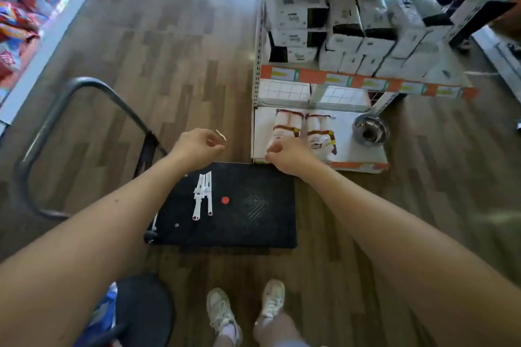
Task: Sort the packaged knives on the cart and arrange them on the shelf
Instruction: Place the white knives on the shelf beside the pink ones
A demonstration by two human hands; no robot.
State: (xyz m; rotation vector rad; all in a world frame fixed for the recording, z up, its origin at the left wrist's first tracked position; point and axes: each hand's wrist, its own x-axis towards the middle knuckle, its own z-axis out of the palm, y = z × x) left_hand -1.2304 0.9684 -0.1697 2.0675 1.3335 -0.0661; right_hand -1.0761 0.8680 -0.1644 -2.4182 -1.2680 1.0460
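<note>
- Knives (pixel 203 196) lie bunched on the left part of the cart (pixel 253 222), long axis running away from the person.
- Left hand (pixel 197 146) hovers just beyond them — nearer; fingers pinch something thin, unclear what.
- Right hand (pixel 287 155), loosely curled and apparently empty, is over the shelf (pixel 363 149) edge.

Floor (pixel 174 36): wood-look planks; a flat cart and a shelf unit stand on it, corners nearly touching.
Cart (pixel 253 231): black ribbed deck, grey handle (pixel 50 121) at its left end.
On the cart: a small stack of white packaged knives (pixel 203 196), a red dot (pixel 225 200) just beside them.
Shelf (pixel 363 151): white bottom board with two wrapped packs (pixel 304 127) and a steel bowl (pixel 370 129); white boxes (pixel 349 34) on the tier above.
</note>
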